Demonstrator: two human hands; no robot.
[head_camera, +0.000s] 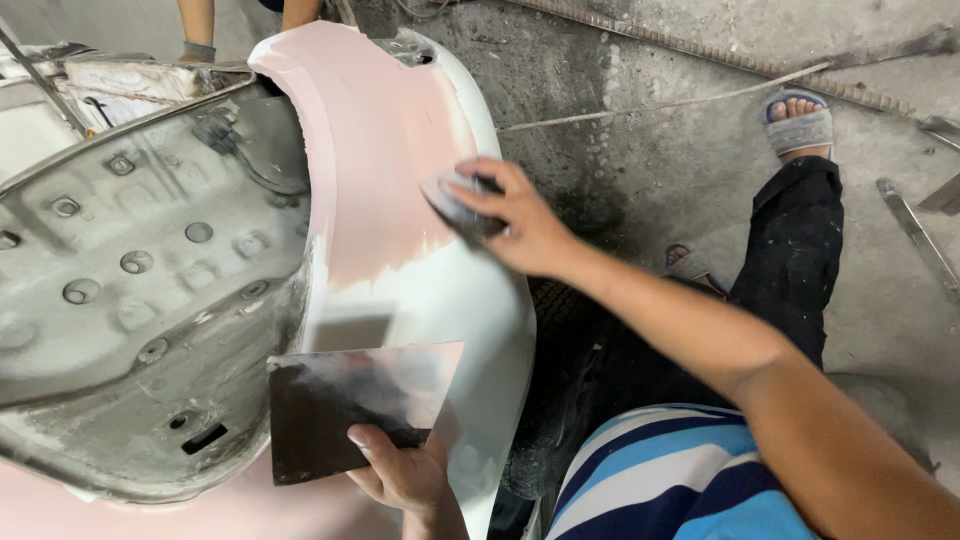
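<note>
Right hand (515, 225) presses a small dark spreader (455, 205) flat against the fender (470, 330), fingers wrapped over its top edge, thumb under. The blade sits at the right edge of the pink filler (375, 150), just above the line where pink gives way to bare white panel.

Left hand (405, 475) pinches a flat dark board (350, 405) by its lower edge, thumb on top and fingers behind. It holds the board level below the working hand, close against the fender. The board face shows a pale smear; can't tell how much filler is left on it.

Step in hand, my read: skimming filler over the fender curve. Upper area is covered, lower white part isn't.

Next move calls for even pressure and a blade angle that follows the curve, feathering the edge into the white so there's no ridge.

Left of the grip: grey underside of the hood (140, 270) with bolt holes. Right of it: concrete floor (650, 150) and the person's own leg (795, 250) in a sandal. Beyond the fender, another person's forearms (200, 25).
</note>
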